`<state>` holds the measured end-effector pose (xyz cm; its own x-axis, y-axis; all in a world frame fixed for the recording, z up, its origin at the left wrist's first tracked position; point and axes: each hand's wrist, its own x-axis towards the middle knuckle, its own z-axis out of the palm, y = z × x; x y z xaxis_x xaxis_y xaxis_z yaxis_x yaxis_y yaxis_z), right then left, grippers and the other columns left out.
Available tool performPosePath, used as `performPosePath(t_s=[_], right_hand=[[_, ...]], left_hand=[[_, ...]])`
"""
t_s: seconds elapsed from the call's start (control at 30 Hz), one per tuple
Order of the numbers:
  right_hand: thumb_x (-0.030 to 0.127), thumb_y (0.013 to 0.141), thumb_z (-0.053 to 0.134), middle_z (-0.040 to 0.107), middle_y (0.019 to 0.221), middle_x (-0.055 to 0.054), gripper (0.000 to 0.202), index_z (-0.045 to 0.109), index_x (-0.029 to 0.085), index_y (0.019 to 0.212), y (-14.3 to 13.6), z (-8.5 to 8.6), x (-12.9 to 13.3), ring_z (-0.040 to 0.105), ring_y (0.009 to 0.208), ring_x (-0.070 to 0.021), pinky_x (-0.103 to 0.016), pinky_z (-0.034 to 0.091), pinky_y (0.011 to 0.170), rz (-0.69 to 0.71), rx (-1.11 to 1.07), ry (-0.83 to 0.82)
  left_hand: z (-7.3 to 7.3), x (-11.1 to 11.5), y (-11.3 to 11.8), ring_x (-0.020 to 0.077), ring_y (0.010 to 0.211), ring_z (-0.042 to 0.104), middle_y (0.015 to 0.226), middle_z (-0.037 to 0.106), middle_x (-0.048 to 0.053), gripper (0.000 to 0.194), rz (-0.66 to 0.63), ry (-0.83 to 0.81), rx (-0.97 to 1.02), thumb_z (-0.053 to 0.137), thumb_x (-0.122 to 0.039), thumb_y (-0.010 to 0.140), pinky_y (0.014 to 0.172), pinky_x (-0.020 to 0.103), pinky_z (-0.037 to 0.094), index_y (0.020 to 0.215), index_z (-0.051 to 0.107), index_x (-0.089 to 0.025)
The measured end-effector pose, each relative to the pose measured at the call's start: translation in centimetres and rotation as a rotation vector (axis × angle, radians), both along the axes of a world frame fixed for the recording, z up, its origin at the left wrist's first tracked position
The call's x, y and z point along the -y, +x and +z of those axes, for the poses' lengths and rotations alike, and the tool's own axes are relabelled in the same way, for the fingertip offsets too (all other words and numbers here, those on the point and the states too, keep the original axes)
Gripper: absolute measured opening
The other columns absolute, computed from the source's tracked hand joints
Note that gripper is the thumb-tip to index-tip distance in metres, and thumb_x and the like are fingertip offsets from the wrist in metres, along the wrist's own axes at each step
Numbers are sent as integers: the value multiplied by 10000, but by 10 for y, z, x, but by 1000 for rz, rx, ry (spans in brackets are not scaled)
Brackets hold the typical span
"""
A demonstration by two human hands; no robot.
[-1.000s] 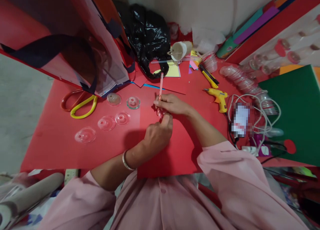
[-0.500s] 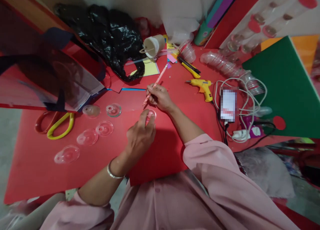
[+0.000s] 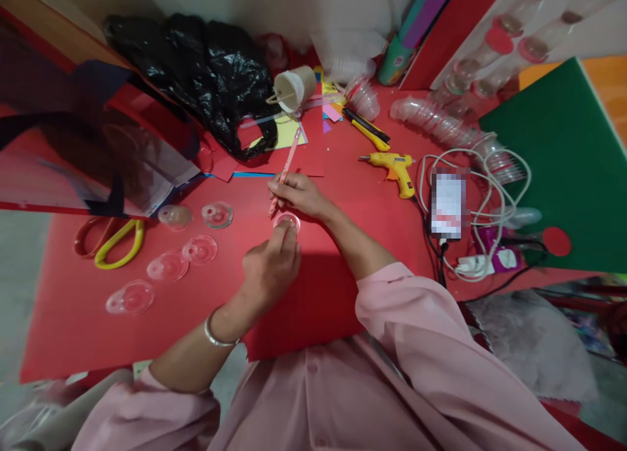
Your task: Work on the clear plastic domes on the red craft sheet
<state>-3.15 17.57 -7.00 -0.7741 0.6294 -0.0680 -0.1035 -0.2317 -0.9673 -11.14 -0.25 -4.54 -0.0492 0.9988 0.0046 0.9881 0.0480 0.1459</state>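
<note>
My right hand (image 3: pixel 296 193) grips a pink patterned pencil (image 3: pixel 290 155), its top leaning away and its lower end near the red sheet (image 3: pixel 323 294). My left hand (image 3: pixel 272 265) is closed, with its fingertips pressed on a small clear round plastic piece (image 3: pixel 296 219) lying on the red surface. The fingers cover part of that piece. Left of my hands are several similar clear plastic pieces, among them a double-ringed one (image 3: pixel 168 266) and one with a greenish rim (image 3: pixel 217 214).
Scissors (image 3: pixel 120 245) with red and yellow handles lie at the left. A yellow glue gun (image 3: pixel 394 167), a cutter knife (image 3: pixel 367 129), a phone (image 3: pixel 448 204) and coiled white cable lie right. A black plastic bag (image 3: pixel 206 78) and a cardboard tube (image 3: pixel 296 88) stand behind.
My right hand with the pencil has shifted slightly left, and the pencil stands steeper. The left fingers have drawn closer together on the plastic piece. The camera view has moved a little.
</note>
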Motion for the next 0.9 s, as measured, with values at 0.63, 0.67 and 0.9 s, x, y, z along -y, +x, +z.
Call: performPosePath(t_s=[0.63,0.67,0.9], right_hand=[[682,911,780,726,790,-56,536,714,154,846,-16,36,-13,656,695,-150,-268,538,645,494,347,203],[680,924,769,723,785,-55,536,714,152,845,-17,37,-13,654,700,-149,-268,536,654,517,354,217],[649,989,699,735,794,-45,505,726,160,864,-17,40,-15,636,706,-143,-253,498,652,594,393,336]], left_hand=[[14,2,1,218,780,794,1574,573,277,590,-84,-111,69,357,-190,1091,626,335,611,1668,476,-158],[14,2,1,221,775,794,1551,592,278,589,-90,-101,72,347,-185,1092,621,336,612,1665,480,-157],[10,3,0,231,758,799,1453,661,275,579,-103,-53,85,329,-165,1093,594,330,608,1644,509,-156]])
